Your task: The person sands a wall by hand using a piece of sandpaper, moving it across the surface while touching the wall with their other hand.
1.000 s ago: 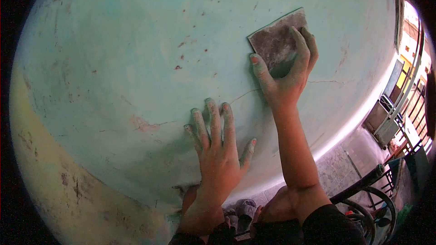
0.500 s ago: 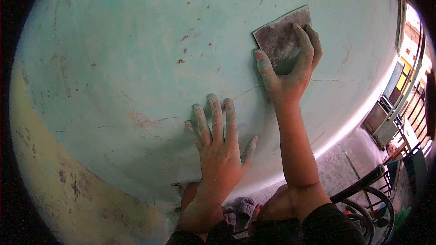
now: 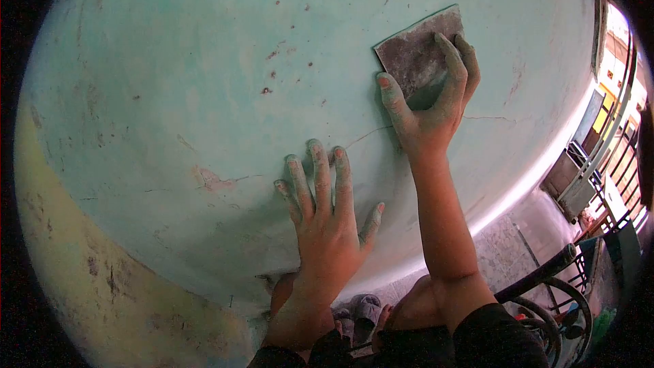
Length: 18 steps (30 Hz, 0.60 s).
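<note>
My right hand (image 3: 432, 99) is curled over a dusty, dark grey-brown piece of sandpaper (image 3: 415, 51), holding it by its sides against the pale green wall (image 3: 204, 88). The thumb is at its lower left edge and the fingers are on its right side. Lower and to the left, my left hand (image 3: 327, 218) lies with fingers spread on the wall, holding nothing. Pale dust coats the fingers of both hands. A thin crack runs across the wall between and beside the hands, and reddish chips mark the paint left of the sandpaper.
A yellowish wall section (image 3: 136, 300) borders the green at lower left. Black curved metal tubing (image 3: 545, 276) stands close by my right arm. Beyond it are a tiled floor (image 3: 504, 252), railings and an opening at the right. My feet (image 3: 361, 313) show below.
The view has shifted very slightly, so hands and wall marks appear a little further left. Both hands keep almost the same pose, the right still on the sandpaper.
</note>
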Motion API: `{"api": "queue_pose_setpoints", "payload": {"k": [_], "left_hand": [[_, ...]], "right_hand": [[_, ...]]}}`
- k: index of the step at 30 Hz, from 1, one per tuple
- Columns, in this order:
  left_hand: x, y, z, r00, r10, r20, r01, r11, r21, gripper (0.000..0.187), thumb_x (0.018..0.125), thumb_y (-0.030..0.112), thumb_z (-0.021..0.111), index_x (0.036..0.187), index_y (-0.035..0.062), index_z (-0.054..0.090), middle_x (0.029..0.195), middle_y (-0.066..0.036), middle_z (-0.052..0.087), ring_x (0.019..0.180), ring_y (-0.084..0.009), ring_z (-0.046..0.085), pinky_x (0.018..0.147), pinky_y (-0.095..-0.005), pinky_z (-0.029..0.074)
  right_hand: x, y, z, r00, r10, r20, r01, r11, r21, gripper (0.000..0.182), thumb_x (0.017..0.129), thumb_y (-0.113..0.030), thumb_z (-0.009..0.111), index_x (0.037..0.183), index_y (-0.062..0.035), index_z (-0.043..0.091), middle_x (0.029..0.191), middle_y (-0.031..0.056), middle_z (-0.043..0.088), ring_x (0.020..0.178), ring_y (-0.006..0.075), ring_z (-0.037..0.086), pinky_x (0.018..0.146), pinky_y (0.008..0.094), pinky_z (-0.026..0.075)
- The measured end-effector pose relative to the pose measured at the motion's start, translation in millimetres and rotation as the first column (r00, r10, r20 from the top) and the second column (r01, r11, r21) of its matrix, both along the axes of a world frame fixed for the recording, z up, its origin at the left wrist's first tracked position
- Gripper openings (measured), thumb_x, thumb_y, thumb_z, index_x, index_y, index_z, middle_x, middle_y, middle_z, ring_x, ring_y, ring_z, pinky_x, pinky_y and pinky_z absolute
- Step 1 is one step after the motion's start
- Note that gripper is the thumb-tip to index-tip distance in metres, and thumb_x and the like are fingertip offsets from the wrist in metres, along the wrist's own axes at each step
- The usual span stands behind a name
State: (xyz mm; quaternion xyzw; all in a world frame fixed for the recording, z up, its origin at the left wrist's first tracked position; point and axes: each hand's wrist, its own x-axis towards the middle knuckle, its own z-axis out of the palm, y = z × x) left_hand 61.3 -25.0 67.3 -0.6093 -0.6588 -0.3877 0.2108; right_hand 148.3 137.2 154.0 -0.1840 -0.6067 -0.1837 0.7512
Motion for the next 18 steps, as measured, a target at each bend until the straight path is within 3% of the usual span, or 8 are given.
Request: {"api": "queue_pose_setpoints", "payload": {"k": [2, 6, 10, 12, 15, 17, 18], "left_hand": [[0.0, 0.2, 0.2, 1.0, -0.006, 0.005, 0.006, 1.0, 0.001, 0.087, 0.085, 0.039, 0.065, 0.153, 0.0028, 0.024, 0.157, -0.026, 0.018, 0.142, -0.0552, 0.014, 0.109, -0.0714, 0.01], [0.4, -1.0, 1.8, 1.0, -0.009, 0.011, 0.009, 1.0, 0.004, 0.087, 0.085, 0.04, 0.066, 0.152, 0.0024, 0.025, 0.157, -0.026, 0.019, 0.141, -0.0555, 0.015, 0.109, -0.071, 0.011], [1.8, 0.4, 0.4, 1.0, -0.001, 0.001, 0.001, 1.0, 0.019, 0.087, 0.085, 0.04, 0.065, 0.152, 0.0021, 0.026, 0.157, -0.027, 0.02, 0.141, -0.0557, 0.016, 0.109, -0.0709, 0.011], [0.9, -0.6, 0.3, 1.0, 0.014, -0.011, -0.015, 0.999, -0.042, 0.089, 0.087, 0.045, 0.062, 0.154, 0.0031, 0.021, 0.159, -0.027, 0.011, 0.144, -0.0548, 0.006, 0.112, -0.0682, 0.007], [1.3, -0.9, 1.7, 1.0, 0.007, 0.0, -0.007, 0.998, -0.061, 0.089, 0.087, 0.045, 0.063, 0.154, 0.003, 0.021, 0.159, -0.027, 0.011, 0.143, -0.0552, 0.006, 0.112, -0.0686, 0.007], [1.4, -0.6, 1.8, 1.0, 0.011, -0.002, -0.011, 0.998, -0.057, 0.089, 0.087, 0.045, 0.063, 0.154, 0.003, 0.021, 0.159, -0.027, 0.011, 0.143, -0.0553, 0.006, 0.112, -0.0689, 0.007], [0.8, -0.2, 1.9, 1.0, 0.005, -0.002, -0.005, 0.999, -0.054, 0.089, 0.087, 0.045, 0.063, 0.154, 0.003, 0.02, 0.159, -0.027, 0.01, 0.143, -0.0554, 0.006, 0.111, -0.0691, 0.007]], "right_hand": [[0.8, -5.0, 0.4, 0.999, -0.028, 0.023, 0.028, 1.0, -0.003, 0.08, 0.069, -0.039, 0.086, 0.133, -0.0073, 0.05, 0.139, 0.0191, 0.042, 0.133, 0.035, 0.038, 0.108, 0.0464, 0.036], [0.6, -5.4, 0.8, 0.997, -0.069, 0.031, 0.069, 0.998, -0.011, 0.081, 0.068, -0.038, 0.087, 0.133, -0.0071, 0.05, 0.139, 0.0194, 0.042, 0.133, 0.0351, 0.038, 0.108, 0.0464, 0.037], [2.1, -6.5, 0.8, 0.999, -0.041, 0.034, 0.041, 0.999, -0.002, 0.081, 0.067, -0.036, 0.087, 0.134, -0.0071, 0.05, 0.139, 0.0199, 0.041, 0.134, 0.0355, 0.037, 0.109, 0.0468, 0.036], [1.7, -6.7, 0.4, 0.999, -0.031, 0.033, 0.031, 0.999, -0.015, 0.081, 0.068, -0.036, 0.087, 0.134, -0.007, 0.049, 0.139, 0.0202, 0.041, 0.134, 0.0356, 0.037, 0.109, 0.0469, 0.036], [1.7, -3.6, -0.5, 0.999, -0.041, 0.03, 0.041, 0.999, -0.001, 0.08, 0.068, -0.036, 0.086, 0.133, -0.0071, 0.05, 0.14, 0.0203, 0.04, 0.135, 0.0357, 0.036, 0.109, 0.0473, 0.036], [0.7, -1.6, -0.4, 1.0, 0.014, -0.006, -0.014, 1.0, -0.021, 0.083, 0.062, -0.041, 0.088, 0.132, -0.0121, 0.053, 0.141, 0.0219, 0.041, 0.136, 0.0445, 0.033, 0.108, 0.0557, 0.033], [0.4, -0.7, -0.1, 1.0, 0.017, -0.006, -0.017, 1.0, -0.018, 0.083, 0.062, -0.041, 0.088, 0.132, -0.0121, 0.053, 0.141, 0.0219, 0.041, 0.136, 0.0445, 0.033, 0.108, 0.0557, 0.033]]}}
